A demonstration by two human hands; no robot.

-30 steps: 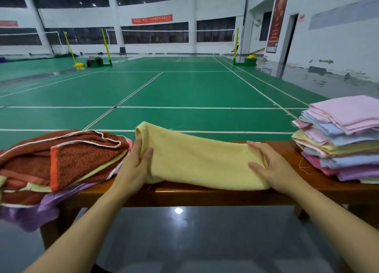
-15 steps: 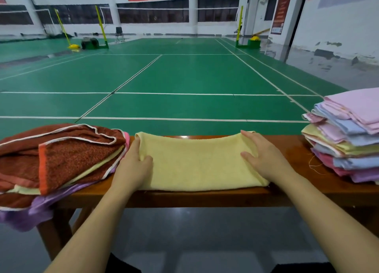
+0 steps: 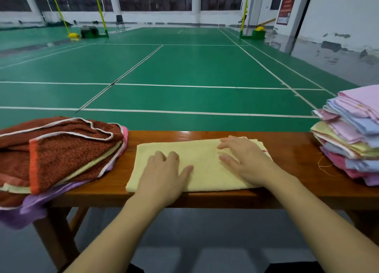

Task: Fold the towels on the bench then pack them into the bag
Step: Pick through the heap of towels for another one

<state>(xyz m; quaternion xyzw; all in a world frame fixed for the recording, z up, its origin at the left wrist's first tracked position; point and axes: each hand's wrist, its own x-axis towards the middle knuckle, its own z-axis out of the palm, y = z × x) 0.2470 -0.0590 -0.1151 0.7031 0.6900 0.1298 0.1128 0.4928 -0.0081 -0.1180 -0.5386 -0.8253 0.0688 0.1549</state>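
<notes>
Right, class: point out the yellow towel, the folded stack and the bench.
yellow towel [image 3: 205,162], head view, bare cloth between the hands.
folded stack [image 3: 348,135], head view, its front side.
bench [image 3: 291,149], head view, bare wooden top.

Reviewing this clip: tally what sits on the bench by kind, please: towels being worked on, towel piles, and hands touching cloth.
Yellow towel lying flat mid-bench: 1
Towel piles: 2, the rumpled brown heap at the left end and the folded pastel stack at the right end
Hands pressing flat on the yellow towel: 2, left hand and right hand
Total: 5
</notes>
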